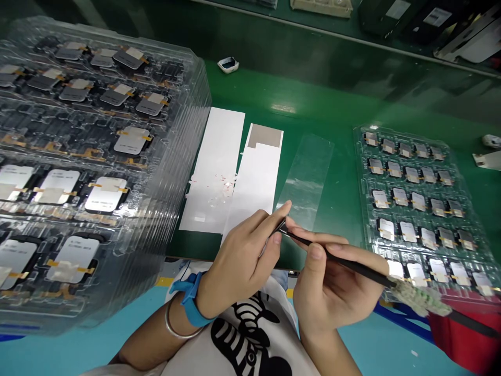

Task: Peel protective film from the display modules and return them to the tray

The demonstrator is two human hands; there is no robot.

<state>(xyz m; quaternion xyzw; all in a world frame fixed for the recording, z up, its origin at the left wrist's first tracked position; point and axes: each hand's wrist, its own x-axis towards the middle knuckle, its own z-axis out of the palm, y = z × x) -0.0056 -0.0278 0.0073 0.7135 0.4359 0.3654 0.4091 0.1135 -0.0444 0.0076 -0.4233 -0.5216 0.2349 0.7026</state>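
The right hand (336, 287) clamps its grip on a black tool (354, 266) slanting up-left to the left hand (242, 250), grip unclear.

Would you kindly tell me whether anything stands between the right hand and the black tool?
Nothing visible does: the right hand holds the black tool directly, between thumb and fingers. Its front end is at the fingertips of the left hand; whether they touch is unclear.

Dk-green shelf (344, 28) is running across 12–2 o'clock, beyond green benchtop (344, 193); glare (284, 108) is shining nr 12. Lt-blue flr (133, 316) & yellow stripe (164, 281) are showing abt 7–8.
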